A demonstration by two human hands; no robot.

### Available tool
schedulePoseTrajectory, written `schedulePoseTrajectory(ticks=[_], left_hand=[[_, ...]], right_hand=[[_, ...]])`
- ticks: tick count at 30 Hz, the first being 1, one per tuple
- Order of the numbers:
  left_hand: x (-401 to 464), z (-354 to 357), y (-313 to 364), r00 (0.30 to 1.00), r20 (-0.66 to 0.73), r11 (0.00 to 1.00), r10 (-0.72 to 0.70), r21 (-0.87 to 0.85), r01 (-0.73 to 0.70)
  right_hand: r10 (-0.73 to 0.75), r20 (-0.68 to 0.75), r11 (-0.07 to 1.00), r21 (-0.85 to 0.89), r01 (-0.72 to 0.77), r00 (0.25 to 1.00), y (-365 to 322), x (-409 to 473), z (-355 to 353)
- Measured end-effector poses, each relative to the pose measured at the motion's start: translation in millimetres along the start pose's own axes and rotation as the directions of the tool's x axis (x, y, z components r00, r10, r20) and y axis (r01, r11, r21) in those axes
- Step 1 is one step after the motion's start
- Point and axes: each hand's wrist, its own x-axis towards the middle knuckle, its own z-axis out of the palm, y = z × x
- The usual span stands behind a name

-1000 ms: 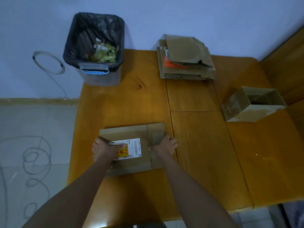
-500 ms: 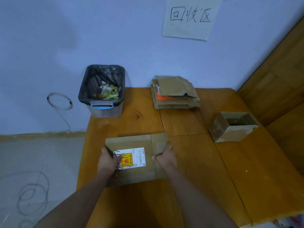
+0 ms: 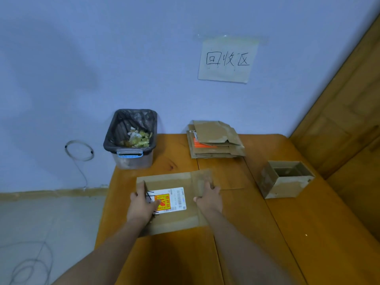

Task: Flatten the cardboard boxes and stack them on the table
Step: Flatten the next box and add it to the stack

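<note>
A flattened box (image 3: 172,200) lies on the near-left part of the desk (image 3: 257,233), label side up; a white shipping label (image 3: 170,199) with a yellow-and-red patch is on its upper face. Both hands are on it. The left hand (image 3: 141,206) grips the left edge, thumb laid over the top onto the label and fingers at the edge. The right hand (image 3: 208,197) takes the right side, fingers curled over a folded flap, thumb pointing inward. A hold at opposite edges reads as a grasp for lifting the sheet whole, keeping the flaps from springing open; whether it has left the desk cannot be told.

At the far edge of the desk against the wall sits the stack of flattened boxes (image 3: 214,140), several layers, an orange patch showing on one; flaps at the top are slightly splayed. This is judged the destination for the held piece.

To the right, well apart from the hands, an open box (image 3: 285,178) stands upright and unflattened; its interior looks dark, contents cannot be told. Judged next in line.

A bin (image 3: 131,140) with a black liner occupies the far-left desk corner, holding yellowish and pale scraps. A paper sign (image 3: 227,59) with handwritten characters is taped to the wall above the stack.
</note>
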Motion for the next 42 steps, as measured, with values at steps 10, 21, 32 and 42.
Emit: schedulePoseTrajectory(ticks=[10,21,32,42], left_hand=[[-1,3,33,1.000,0.002,0.992,-0.002,0.124,0.002],[3,6,37,0.998,0.031,0.986,0.062,0.155,-0.066],[22,13,47,0.964,0.157,0.932,0.215,0.261,-0.250],[52,29,104,0.910,0.301,0.883,0.285,0.287,-0.372]], right_hand=[[-0.044,-0.075,0.956,-0.291,0.021,0.996,-2,6,2],[-0.029,-0.124,0.972,-0.235,-0.001,0.992,1,6,-9],[-0.081,-0.162,0.942,-0.334,0.022,0.984,16,1,-12],[-0.134,-0.196,0.938,-0.341,0.061,0.971,37,52,-62]])
